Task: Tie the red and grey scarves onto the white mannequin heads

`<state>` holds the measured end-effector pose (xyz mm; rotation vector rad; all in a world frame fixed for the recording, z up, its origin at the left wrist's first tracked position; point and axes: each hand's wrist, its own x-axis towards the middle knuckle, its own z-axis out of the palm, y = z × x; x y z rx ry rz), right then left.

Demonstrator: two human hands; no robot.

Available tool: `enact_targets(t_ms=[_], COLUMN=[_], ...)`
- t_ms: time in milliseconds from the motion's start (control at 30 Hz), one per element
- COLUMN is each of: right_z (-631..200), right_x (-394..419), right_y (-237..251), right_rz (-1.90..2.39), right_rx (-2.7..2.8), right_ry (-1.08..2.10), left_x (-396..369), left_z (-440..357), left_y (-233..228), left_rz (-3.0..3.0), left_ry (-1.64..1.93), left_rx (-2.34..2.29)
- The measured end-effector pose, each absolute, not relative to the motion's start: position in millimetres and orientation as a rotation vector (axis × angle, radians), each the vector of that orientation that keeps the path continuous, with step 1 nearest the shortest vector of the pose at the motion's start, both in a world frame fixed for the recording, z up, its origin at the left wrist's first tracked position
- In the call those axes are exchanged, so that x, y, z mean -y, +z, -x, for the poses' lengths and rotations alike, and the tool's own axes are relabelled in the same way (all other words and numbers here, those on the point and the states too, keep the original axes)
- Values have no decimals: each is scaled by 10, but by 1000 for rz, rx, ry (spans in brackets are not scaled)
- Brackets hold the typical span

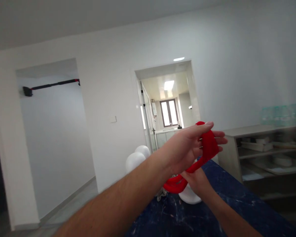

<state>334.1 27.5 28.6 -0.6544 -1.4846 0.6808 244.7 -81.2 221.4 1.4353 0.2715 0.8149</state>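
A long red fabric strip runs between my two hands. My left hand reaches across to the right with its fingers stretched out, and the strip's wide end lies across them, under the thumb. Below and behind that wrist, my right hand is closed at the strip's lower loops; most of its fingers are hidden. A white round base stands on the dark blue marbled tabletop under the hands. Beside the loops, a small pale tangled thing shows only in part.
Two white rounded shapes stand behind my left forearm. To the right is a shelf unit bearing trays, with clear bottles on top. A doorway opens onto a kitchen. A black pole spans the left recess.
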Motion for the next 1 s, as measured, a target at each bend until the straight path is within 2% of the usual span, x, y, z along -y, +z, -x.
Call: enact_targets(t_ms=[200, 467, 600, 800, 1000], right_z=[-4042, -5298, -5702, -6054, -5704], right_x=[-414, -603, -665, -899, -1333], right_y=[267, 351, 334, 73, 95], right_rz=[669, 835, 867, 752, 465], right_rx=[1347, 1352, 1404, 1347, 1009], right_ry=[979, 899, 997, 1437, 1246], left_x=[942, 147, -297, -833, -1393], left_z=[-2213, -1708, -1538, -1487, -1538], left_y=[2400, 2486, 2340, 1959, 1664], left_rz=[-1368, -1104, -997, -871, -843], left_ry=[1085, 1436, 1487, 1466, 1487], left_rx=[-103, 5, -51, -160, -212])
